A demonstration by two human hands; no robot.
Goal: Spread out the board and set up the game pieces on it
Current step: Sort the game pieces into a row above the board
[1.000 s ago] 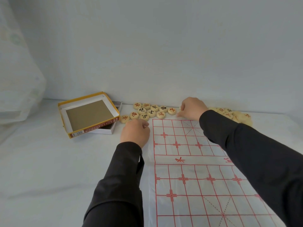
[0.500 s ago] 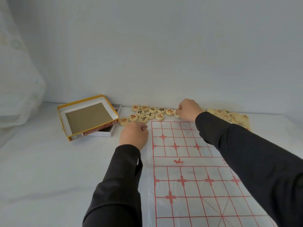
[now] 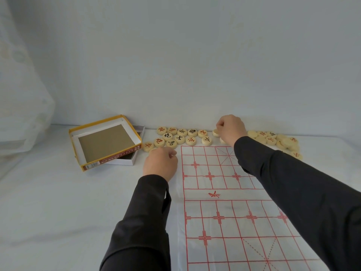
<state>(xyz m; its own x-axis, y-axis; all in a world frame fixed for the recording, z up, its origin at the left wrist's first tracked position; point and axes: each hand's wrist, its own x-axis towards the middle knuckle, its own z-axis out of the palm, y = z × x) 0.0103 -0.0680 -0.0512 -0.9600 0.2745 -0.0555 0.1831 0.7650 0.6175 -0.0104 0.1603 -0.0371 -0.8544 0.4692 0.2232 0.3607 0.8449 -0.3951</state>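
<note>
The paper board [image 3: 230,212], white with a red grid, lies spread flat in front of me. Round wooden game pieces [image 3: 179,138] with red and black characters sit in a cluster just beyond its far left corner. More pieces [image 3: 273,140] lie heaped past the far right corner. My right hand [image 3: 231,130] reaches over the board's far edge and pinches a pale piece [image 3: 215,132] with its fingertips. My left hand [image 3: 160,165] rests with curled fingers beside the board's far left corner. The rim of a pale piece [image 3: 153,150] shows under its fingers.
An open yellow-edged box lid [image 3: 105,141] lies tilted on its white tray [image 3: 136,153] at the left, close to the piece cluster. A wall rises right behind the pieces. A pale curtain [image 3: 23,114] hangs at far left.
My right hand has drawn slightly back toward the wall and now has a pale piece at its fingertips. My left hand has stayed beside the board's corner.
</note>
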